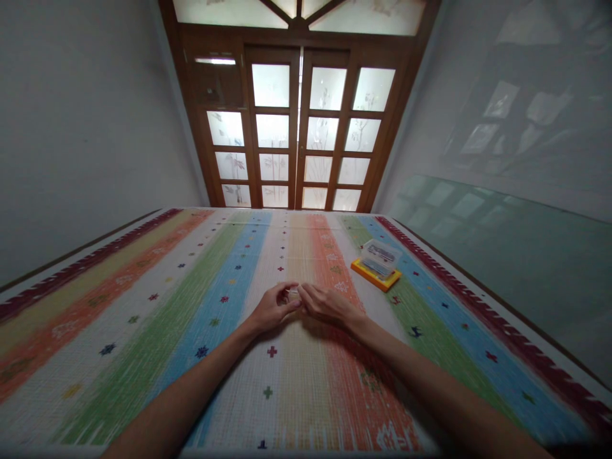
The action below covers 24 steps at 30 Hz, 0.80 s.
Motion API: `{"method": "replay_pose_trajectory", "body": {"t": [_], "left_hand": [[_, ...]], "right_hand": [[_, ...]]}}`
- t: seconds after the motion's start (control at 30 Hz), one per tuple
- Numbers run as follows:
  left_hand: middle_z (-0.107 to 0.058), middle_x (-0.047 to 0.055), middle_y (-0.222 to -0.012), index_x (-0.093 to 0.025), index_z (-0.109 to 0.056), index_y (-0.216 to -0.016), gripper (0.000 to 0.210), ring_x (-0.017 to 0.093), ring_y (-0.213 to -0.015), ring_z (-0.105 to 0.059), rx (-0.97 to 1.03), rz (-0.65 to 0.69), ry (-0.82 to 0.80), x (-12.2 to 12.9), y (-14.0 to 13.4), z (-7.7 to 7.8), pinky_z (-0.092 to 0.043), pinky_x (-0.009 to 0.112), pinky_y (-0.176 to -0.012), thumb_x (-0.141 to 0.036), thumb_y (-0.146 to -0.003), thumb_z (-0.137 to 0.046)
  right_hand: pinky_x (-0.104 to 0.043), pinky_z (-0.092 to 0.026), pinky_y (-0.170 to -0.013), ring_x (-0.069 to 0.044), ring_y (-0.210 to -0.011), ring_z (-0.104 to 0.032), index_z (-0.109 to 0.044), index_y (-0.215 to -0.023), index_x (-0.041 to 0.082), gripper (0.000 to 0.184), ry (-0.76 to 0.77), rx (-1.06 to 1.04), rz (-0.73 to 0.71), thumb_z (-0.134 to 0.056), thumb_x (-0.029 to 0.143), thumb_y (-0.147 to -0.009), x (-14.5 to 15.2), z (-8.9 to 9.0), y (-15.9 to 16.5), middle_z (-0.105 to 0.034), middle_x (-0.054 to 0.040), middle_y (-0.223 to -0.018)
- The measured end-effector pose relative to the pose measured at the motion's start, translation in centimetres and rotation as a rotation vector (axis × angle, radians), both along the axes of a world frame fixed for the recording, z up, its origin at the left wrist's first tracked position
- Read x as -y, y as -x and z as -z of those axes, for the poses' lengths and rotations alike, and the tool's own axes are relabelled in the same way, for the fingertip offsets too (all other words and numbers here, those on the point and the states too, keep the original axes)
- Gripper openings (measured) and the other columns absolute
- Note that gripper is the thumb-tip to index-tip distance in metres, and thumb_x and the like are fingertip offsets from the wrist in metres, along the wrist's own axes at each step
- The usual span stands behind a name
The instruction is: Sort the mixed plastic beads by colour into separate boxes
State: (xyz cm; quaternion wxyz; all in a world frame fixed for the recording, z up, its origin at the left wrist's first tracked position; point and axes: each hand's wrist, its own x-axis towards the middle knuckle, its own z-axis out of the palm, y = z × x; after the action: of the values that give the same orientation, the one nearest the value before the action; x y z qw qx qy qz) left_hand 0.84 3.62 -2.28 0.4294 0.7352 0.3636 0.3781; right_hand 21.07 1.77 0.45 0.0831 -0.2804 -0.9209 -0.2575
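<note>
Over the middle of the striped cloth, my left hand (pixel 275 307) and my right hand (pixel 327 305) meet at the fingertips. The left fingers curl round with thumb and forefinger close together. My right fingers are bent and pressed together against the left fingertips. Something small and pale shows faintly between the hands, too small and too covered to name. To the right of my hands lies a yellow-orange case (pixel 388 280) with its clear plastic lid (pixel 382 252) raised. Dark, slim pieces show through the plastic, but their kind is unclear.
A cloth (pixel 191 357) with coloured stripes and small motifs covers the table. Wooden doors (pixel 299 127) with frosted panes stand beyond the far edge. A pale wall (pixel 86 115) is on the left, and a greenish glossy panel (pixel 507 242) runs along the right side.
</note>
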Motion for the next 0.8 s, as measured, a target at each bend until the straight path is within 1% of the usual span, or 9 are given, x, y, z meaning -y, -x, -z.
{"method": "replay_pose_trajectory", "body": {"t": [0.07, 0.13, 0.23, 0.3, 0.37, 0.47, 0.63, 0.67, 0.8], "left_hand": [[-0.068, 0.011, -0.101, -0.011, -0.06, -0.126, 0.058, 0.021, -0.088, -0.06, 0.025, 0.03, 0.028, 0.0, 0.1, -0.2, -0.048, 0.037, -0.084, -0.045, -0.08, -0.073], [-0.067, 0.011, -0.104, -0.013, -0.059, -0.125, 0.059, 0.021, -0.093, -0.062, 0.085, 0.085, 0.073, 0.1, 0.1, -0.4, -0.048, 0.038, -0.088, -0.041, -0.077, -0.076], [-0.064, 0.01, -0.11, -0.018, -0.057, -0.125, 0.062, 0.022, -0.099, -0.062, 0.19, 0.138, 0.159, 0.3, 0.0, -0.5, -0.048, 0.04, -0.094, -0.033, -0.071, -0.081], [-0.06, 0.008, -0.114, -0.023, -0.051, -0.131, 0.07, 0.02, -0.1, -0.063, 0.262, 0.128, 0.216, 0.4, 0.0, -0.5, -0.049, 0.04, -0.094, -0.029, -0.069, -0.082], [-0.056, 0.007, -0.117, -0.03, -0.042, -0.139, 0.082, 0.019, -0.1, -0.063, 0.331, 0.112, 0.251, 0.4, 0.0, -0.4, -0.051, 0.04, -0.093, -0.025, -0.068, -0.082], [-0.054, 0.006, -0.118, -0.036, -0.035, -0.143, 0.087, 0.019, -0.101, -0.063, 0.357, 0.111, 0.27, 0.2, 0.4, -0.4, -0.053, 0.04, -0.091, -0.025, -0.069, -0.08], [-0.056, 0.004, -0.116, -0.039, -0.024, -0.148, 0.107, 0.018, -0.098, -0.065, 0.329, 0.054, 0.206, 0.3, 1.0, -1.0, -0.054, 0.041, -0.092, -0.025, -0.063, -0.086], [-0.057, 0.005, -0.116, -0.038, -0.026, -0.148, 0.104, 0.019, -0.1, -0.065, 0.322, 0.055, 0.195, 0.4, 1.2, -1.1, -0.053, 0.041, -0.093, -0.024, -0.064, -0.086], [-0.06, 0.01, -0.124, -0.026, -0.051, -0.136, 0.073, 0.022, -0.107, -0.064, 0.222, 0.067, 0.165, 0.7, 2.0, -1.6, -0.051, 0.042, -0.099, -0.027, -0.07, -0.082]], "right_hand": [[-0.028, -0.054, -0.064, -0.019, -0.078, -0.066, -0.063, -0.1, 0.012, 0.017, 0.064, -0.055, 0.018, -0.046, 0.013, -0.098, -0.2, -0.2, -0.1, -0.067, -0.0113, -0.088], [-0.027, -0.052, -0.063, -0.018, -0.075, -0.067, -0.063, -0.104, 0.012, 0.018, 0.162, -0.193, 0.037, -0.048, 0.021, -0.1, -0.4, -0.5, -0.3, -0.068, -0.0108, -0.088], [-0.027, -0.052, -0.068, -0.018, -0.08, -0.069, -0.06, -0.121, 0.015, 0.028, 0.341, -0.562, 0.069, -0.049, 0.03, -0.1, -1.0, -0.8, -0.8, -0.071, -0.0095, -0.094], [-0.028, -0.053, -0.07, -0.017, -0.08, -0.069, -0.059, -0.124, 0.018, 0.03, 0.489, -0.847, 0.094, -0.05, 0.033, -0.099, -1.5, -0.9, -0.9, -0.073, -0.0067, -0.092], [-0.029, -0.054, -0.07, -0.017, -0.077, -0.069, -0.064, -0.112, 0.018, 0.029, 0.647, -1.06, 0.114, -0.052, 0.04, -0.097, -2.0, -1.0, -0.8, -0.073, -0.0051, -0.086], [-0.03, -0.055, -0.068, -0.018, -0.075, -0.069, -0.068, -0.091, 0.018, 0.038, 0.867, -1.246, 0.119, -0.058, 0.054, -0.09, -2.6, -1.2, -0.3, -0.073, -0.0062, -0.085], [-0.029, -0.055, -0.063, -0.016, -0.067, -0.068, -0.068, -0.083, 0.017, 0.045, 1.075, -1.476, 0.19, -0.065, 0.062, -0.081, -3.7, -1.4, 0.8, -0.076, -0.0089, -0.087], [-0.027, -0.054, -0.061, -0.016, -0.065, -0.068, -0.067, -0.081, 0.017, 0.045, 1.101, -1.507, 0.215, -0.066, 0.061, -0.081, -4.0, -1.4, 1.1, -0.076, -0.0093, -0.085], [-0.026, -0.053, -0.057, -0.014, -0.06, -0.066, -0.065, -0.077, 0.016, 0.045, 1.195, -1.543, 0.261, -0.066, 0.061, -0.082, -4.7, -1.1, 2.0, -0.075, -0.0106, -0.081]]}}
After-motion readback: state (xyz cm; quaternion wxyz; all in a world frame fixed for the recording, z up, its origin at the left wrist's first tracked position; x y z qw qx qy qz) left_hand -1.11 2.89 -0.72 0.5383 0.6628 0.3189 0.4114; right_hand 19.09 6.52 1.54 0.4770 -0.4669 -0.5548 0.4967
